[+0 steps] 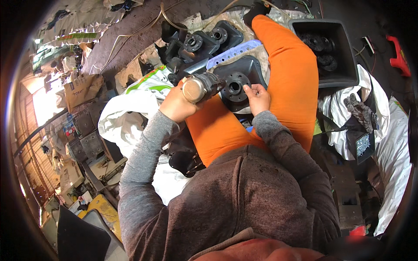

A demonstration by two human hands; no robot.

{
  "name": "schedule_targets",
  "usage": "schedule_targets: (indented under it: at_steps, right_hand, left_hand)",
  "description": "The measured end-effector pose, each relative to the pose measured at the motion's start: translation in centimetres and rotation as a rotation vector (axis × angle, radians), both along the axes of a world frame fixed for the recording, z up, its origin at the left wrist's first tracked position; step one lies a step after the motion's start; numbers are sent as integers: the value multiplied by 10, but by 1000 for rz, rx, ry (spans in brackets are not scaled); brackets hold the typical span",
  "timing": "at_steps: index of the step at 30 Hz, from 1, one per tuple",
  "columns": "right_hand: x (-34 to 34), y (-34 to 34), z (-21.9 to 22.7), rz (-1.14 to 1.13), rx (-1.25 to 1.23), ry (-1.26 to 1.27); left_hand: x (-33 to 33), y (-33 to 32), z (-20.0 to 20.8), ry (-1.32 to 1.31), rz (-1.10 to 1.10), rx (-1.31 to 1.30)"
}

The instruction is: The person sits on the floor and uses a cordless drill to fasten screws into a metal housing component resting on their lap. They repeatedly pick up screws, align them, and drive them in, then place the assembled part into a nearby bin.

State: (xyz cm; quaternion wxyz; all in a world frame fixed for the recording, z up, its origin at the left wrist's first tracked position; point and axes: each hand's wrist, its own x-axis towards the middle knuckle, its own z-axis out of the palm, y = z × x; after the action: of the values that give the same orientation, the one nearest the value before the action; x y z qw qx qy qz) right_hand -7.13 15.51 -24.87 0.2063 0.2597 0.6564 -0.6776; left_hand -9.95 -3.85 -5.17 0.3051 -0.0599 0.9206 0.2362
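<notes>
Bin [345,50] of round parts [326,63], tray [350,141] of hardware [362,144], power tool [205,86] in left grip [177,104], right grip [259,98] at flange [235,87] (hold unclear)

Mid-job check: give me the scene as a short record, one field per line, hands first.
left hand: closed around a power tool with a round tan end
right hand: thumb and fingers at the near right of a black flanged part; cannot tell whether they pinch something small
flanged part position: between the orange trouser legs
beyond it: a blue perforated strip, more black flanged parts
right side: a black bin holding dark round parts; a grey glove
</notes>
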Motion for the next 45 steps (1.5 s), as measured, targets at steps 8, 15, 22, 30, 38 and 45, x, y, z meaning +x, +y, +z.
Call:
schedule_targets:
  at_steps: [8,15,22,30,38,45]
  right_hand:
    - [-4,1,-10,80,45,67]
    - [10,58,52,-91,-925,-284]
    - [18,66,73,7,-1203,-252]
    - [16,59,73,116,-1190,-180]
    - [15,52,73,236,-925,-291]
    - [22,39,68,-18,-1125,-453]
  left_hand:
    - [42,6,49,-28,327,243]
    - [104,28,48,361,40,337]
    - [111,44,42,268,85,485]
    - [101,43,56,315,17,415]
    - [108,35,54,272,175,436]
    - [113,38,50,328,15,360]
